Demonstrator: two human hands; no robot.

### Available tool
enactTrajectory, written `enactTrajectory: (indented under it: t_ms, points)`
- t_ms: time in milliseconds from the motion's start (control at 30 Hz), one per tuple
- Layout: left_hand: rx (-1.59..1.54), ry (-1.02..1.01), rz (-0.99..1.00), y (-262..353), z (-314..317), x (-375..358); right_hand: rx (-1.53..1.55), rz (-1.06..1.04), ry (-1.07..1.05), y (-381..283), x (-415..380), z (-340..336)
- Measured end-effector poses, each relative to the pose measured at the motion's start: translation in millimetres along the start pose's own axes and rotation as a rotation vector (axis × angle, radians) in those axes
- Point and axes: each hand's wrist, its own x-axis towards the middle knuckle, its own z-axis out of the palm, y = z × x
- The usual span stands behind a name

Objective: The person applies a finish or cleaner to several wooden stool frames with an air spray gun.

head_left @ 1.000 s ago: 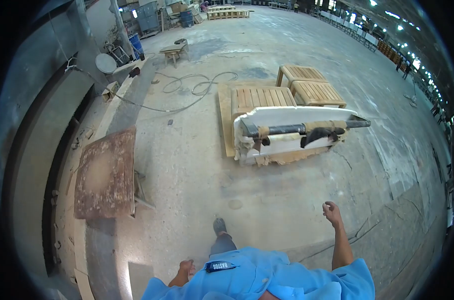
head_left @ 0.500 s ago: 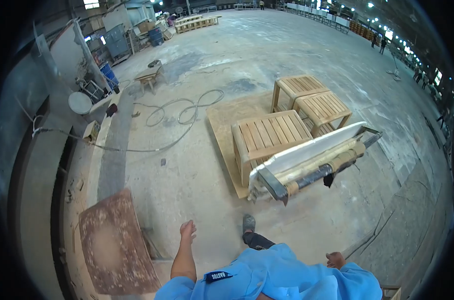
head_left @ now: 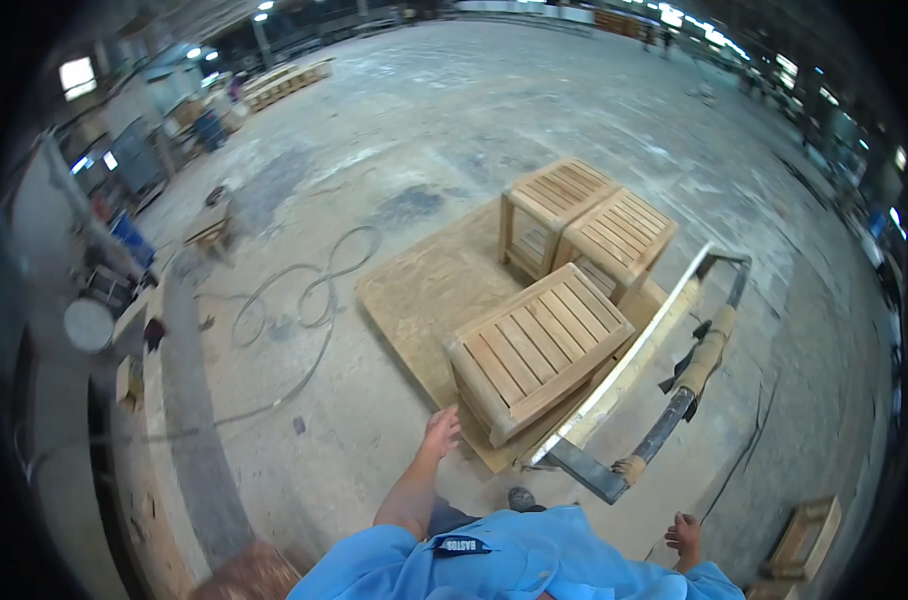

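Note:
My left hand (head_left: 441, 434) reaches forward beside the near corner of a slatted wooden stool (head_left: 539, 350); its fingers are apart and hold nothing. Two more slatted stools, one further back (head_left: 559, 190) and one beside it (head_left: 619, 235), stand close together. All three are on a plywood board (head_left: 424, 275) on the floor. Along the right side of the board runs a cart's metal handle bar (head_left: 664, 425), partly wrapped in tan tape. My right hand (head_left: 684, 535) hangs low at the right, its fingers loosely curled and apart, with nothing in it.
A looped hose (head_left: 319, 330) lies on the floor to the left. Further off are a small wooden bench (head_left: 209, 225) and a blue drum (head_left: 131, 240). A wooden frame (head_left: 806, 537) is at the lower right. Distant people stand at the back right.
The view has turned and moved closer to the stools. My left hand has come nearer to the closest stool. The brown sheet at the lower left has mostly left view, and the wooden frame shows more.

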Motion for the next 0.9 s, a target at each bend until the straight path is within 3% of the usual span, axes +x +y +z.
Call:
enactTrajectory:
  t_ms: [133, 200, 267, 300, 400, 533, 567, 600, 633, 667, 733, 800, 833, 867, 900]
  points:
    - [0.066, -0.243, -0.105, 35, 25, 80, 0.224, 0.054, 0.312, 77, -121, 30]
    - [0.034, -0.242, -0.197, 39, 36, 110, -0.104, -0.102, 0.279, 157, -185, 54]
    - [-0.007, -0.194, -0.274, 41, 46, 125, -0.388, 0.007, 0.316, 227, -240, 78]
    - [-0.031, -0.236, -0.287, 39, 46, 131, -0.48, 0.204, 0.372, 251, -259, 87]
    - [-0.172, -0.377, -0.299, 44, 43, 122, -0.148, 0.173, 0.629, 243, -330, 97]
    - [-0.104, -0.25, -0.343, 30, 44, 148, 0.238, 0.071, 0.866, 200, -398, 100]
    - [-0.094, -0.233, -0.349, 25, 43, 155, -0.232, -0.271, 1.261, 200, -365, 100]
    - [-0.083, -0.216, -0.35, 24, 41, 161, -0.372, -0.271, 1.069, 60, -390, 114]
    - [-0.068, -0.189, -0.338, 28, 39, 165, -0.572, -0.449, 1.081, -16, -382, 122]
    - [-0.056, -0.158, -0.327, 30, 36, 166, -0.496, -0.363, 0.95, -98, -378, 134]
    - [-0.041, -0.11, -0.274, 45, 23, 169, -0.367, -0.563, 0.871, -191, -330, 159]
    - [-0.032, -0.069, -0.188, 78, -1, 157, -0.275, -0.865, 0.65, -266, -277, 198]
    - [-0.038, -0.069, -0.134, 90, -12, 153, -0.202, -0.941, 0.475, -307, -259, 224]
    - [-0.033, -0.067, -0.084, 103, -27, 148, -0.202, -0.851, 0.345, -336, -239, 252]
    - [-0.016, -0.067, -0.034, 114, -42, 147, -0.21, -0.905, 0.168, -348, -199, 276]
